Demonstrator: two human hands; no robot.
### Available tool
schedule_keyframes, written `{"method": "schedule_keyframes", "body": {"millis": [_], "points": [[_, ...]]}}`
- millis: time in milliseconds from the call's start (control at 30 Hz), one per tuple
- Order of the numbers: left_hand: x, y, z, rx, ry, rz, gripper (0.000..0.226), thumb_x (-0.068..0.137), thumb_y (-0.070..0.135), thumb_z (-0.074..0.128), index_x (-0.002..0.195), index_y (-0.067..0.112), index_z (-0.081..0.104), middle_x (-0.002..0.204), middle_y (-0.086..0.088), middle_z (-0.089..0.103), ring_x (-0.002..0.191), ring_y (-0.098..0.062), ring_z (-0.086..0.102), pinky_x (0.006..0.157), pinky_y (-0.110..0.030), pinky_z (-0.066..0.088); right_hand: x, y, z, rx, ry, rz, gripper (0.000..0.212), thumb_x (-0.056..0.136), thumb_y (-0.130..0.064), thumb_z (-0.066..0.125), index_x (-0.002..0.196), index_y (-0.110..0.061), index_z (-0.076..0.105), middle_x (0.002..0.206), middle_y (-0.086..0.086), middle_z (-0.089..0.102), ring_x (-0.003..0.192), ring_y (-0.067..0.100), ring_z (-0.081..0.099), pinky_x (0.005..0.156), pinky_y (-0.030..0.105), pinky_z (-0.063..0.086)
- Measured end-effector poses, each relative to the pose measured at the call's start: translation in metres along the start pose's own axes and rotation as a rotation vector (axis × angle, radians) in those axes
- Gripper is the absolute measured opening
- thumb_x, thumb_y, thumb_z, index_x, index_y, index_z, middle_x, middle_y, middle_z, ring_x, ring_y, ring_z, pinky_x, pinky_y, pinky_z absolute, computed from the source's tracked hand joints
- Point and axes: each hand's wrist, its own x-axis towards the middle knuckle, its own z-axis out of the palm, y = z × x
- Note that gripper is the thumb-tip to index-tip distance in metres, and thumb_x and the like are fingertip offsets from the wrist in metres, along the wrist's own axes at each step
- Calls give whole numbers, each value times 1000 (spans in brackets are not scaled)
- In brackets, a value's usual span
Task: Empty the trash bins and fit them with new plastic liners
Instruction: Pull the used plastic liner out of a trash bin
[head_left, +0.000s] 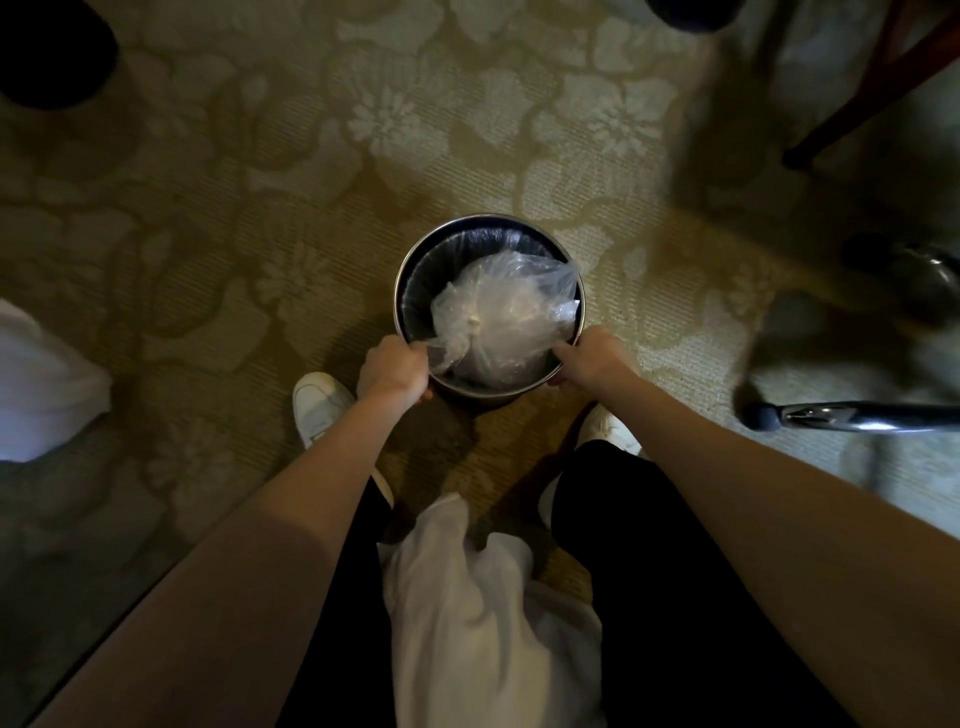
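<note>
Forearms (270, 545) bare; left hand (394, 370), right hand (593, 359) pinch crinkly clear liner (506, 312) at round metal bin (488, 219) rim.

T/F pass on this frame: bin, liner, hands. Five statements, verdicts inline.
1. The bin stands upright on the carpet. True.
2. A clear plastic liner sits inside the bin. True.
3. One hand hangs free of the bin. False: the left hand and right hand both grip its near rim.
4. The bin is square. False: it is round.
5. The carpet is plain. False: it has a floral pattern.
</note>
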Motion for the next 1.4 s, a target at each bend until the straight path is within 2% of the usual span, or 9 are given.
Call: {"method": "schedule_keyframes", "body": {"millis": [333, 500, 633, 733, 900, 1100, 1200, 1300, 1400], "points": [[-80, 23, -45, -19, 17, 201, 36, 104, 25, 37, 83, 7, 61, 78, -10, 73, 72, -24, 70, 85, -46, 57, -71, -14, -46, -20, 133, -115, 32, 91, -30, 53, 77, -8, 71, 78, 4, 74, 81, 23, 70, 82, 43, 58], [-159, 19, -64, 47, 142, 343, 41, 103, 23, 38, 79, 4, 65, 69, -7, 71, 65, -19, 68, 79, -43, 56, -147, 3, -63, 26, 240, -194, 30, 91, -33, 56, 74, -11, 69, 73, 2, 72, 75, 23, 69, 72, 38, 57], [-221, 2, -64, 128, 268, 405, 37, 101, 24, 37, 90, -2, 61, 86, -20, 68, 82, -37, 64, 79, -47, 51, -212, 29, -67, 57, 299, -269, 28, 92, -32, 58, 74, -12, 63, 72, 3, 66, 72, 25, 64, 63, 34, 50], [-261, -8, -61, 121, 331, 480, 32, 100, 23, 39, 83, 1, 56, 77, -14, 65, 79, -36, 63, 70, -42, 47, -253, 46, -73, 101, 353, -315, 25, 91, -29, 58, 76, -10, 64, 72, 4, 67, 72, 27, 64, 66, 38, 52], [-308, -3, -47, 76, 280, 596, 27, 99, 23, 40, 73, 17, 48, 55, 1, 65, 57, -15, 65, 72, -42, 55, -298, 86, -87, 176, 423, -304, 25, 89, -29, 57, 71, -15, 66, 66, -4, 69, 75, 24, 68, 71, 35, 53], [-332, 31, -7, 103, 198, 655, 22, 98, 23, 40, 84, 11, 52, 59, -1, 67, 60, -17, 68, 74, -42, 57, -308, 137, -118, 295, 523, -247, 23, 88, -32, 57, 70, -18, 63, 66, -3, 68, 76, 26, 65, 74, 36, 52], [-334, 62, 18, 195, 140, 700, 23, 101, 25, 40, 81, 17, 48, 61, -1, 67, 53, -5, 63, 76, -39, 56, -299, 163, -136, 377, 516, -199, 26, 89, -27, 56, 66, -18, 65, 62, -4, 69, 71, 20, 68, 69, 35, 54], [-322, 98, 49, 284, 88, 718, 26, 100, 23, 41, 78, 15, 52, 66, -6, 71, 70, -19, 69, 82, -39, 54, -276, 188, -152, 406, 554, -150, 27, 90, -24, 56, 66, -17, 65, 60, -5, 67, 65, 12, 66, 54, 27, 45], [-297, 125, 86, 337, 22, 706, 33, 99, 19, 40, 67, 15, 47, 69, -12, 74, 82, -26, 71, 87, -40, 53, -244, 210, -163, 424, 544, -100, 24, 94, -24, 54, 74, -16, 65, 66, -5, 68, 66, 10, 67, 55, 25, 47]]}}
